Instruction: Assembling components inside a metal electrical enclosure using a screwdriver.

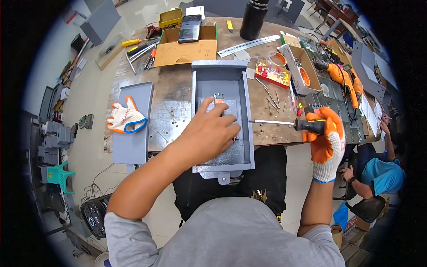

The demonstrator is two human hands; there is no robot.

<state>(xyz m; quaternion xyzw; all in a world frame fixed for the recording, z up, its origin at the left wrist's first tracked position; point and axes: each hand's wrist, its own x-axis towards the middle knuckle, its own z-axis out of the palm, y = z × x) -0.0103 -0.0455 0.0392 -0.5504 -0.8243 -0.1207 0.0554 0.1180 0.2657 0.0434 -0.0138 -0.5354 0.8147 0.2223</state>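
My bare left hand (210,130) reaches into an open grey metal enclosure box (247,115) on the workbench, fingers spread on its inner plate beside a small black and orange part (218,98). My right hand (327,135), in an orange and white work glove, grips the black handle of a screwdriver (284,123); its shaft points left toward the box's right wall. The part under my left palm is hidden.
A grey lid (133,147) with a spare glove (125,118) lies left of the box. Behind are a cardboard box (184,51) with a phone (190,27), a black bottle (253,18), a metal rail (249,45), parts trays and orange drills (340,76). Another person (378,171) sits at right.
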